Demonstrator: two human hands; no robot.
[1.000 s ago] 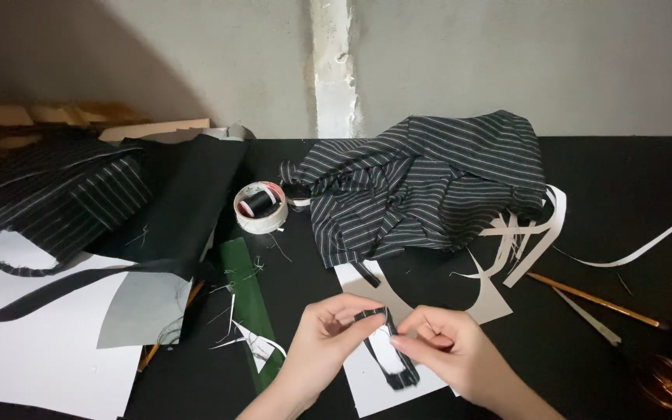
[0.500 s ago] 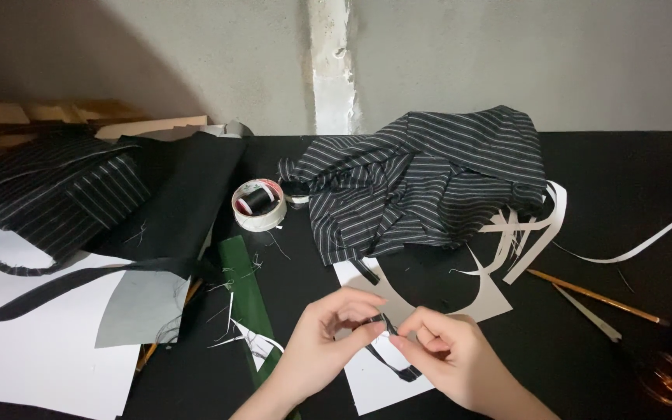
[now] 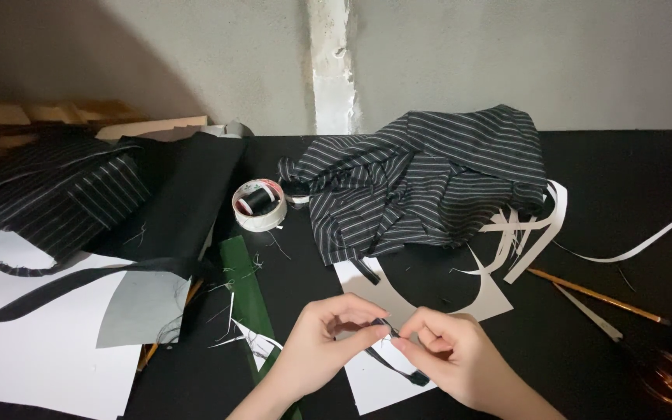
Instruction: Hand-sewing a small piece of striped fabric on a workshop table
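Fingertips of left hand (image 3: 322, 348) and right hand (image 3: 453, 359) pinch narrow black strip (image 3: 392, 364).

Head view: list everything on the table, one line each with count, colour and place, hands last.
table: one, black, across the whole view
striped cloth heap: one, black with white stripes, centre rear
striped piece with loop: one, black-and-white, far left
tape roll: one, white, left of the heap
paper sheet: one, white, front left
green strip: one, dark green, left of the hands
cut paper strips: several, white, right of the heap
pencil: one, orange-brown, right side
narrow strip: one, black, pinched between both hands
left hand: front centre, pinching the strip
right hand: front centre, pinching the strip
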